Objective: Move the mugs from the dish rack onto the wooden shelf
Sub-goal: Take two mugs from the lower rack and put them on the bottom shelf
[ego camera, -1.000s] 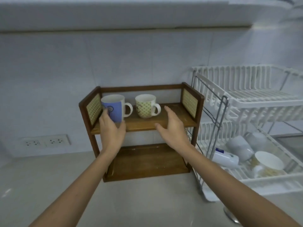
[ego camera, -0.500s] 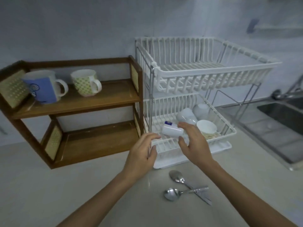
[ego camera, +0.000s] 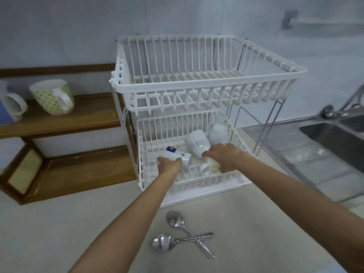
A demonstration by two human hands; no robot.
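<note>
Head view: the left hand wraps the blue-labelled white mug lying in the dish rack lower tier; the right hand covers the patterned mug, grip unclear; a hasty lift could knock neighbouring white mugs against the wires; the wooden shelf waits left.

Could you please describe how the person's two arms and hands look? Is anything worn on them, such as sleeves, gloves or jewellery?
Both arms are bare along all that the view shows; no sleeve comes into the picture. The left hand and the right hand have no gloves. No watch, bracelet or ring can be seen, though the picture is a little blurred and the fingertips are partly hidden. Both forearms look slim.
</note>
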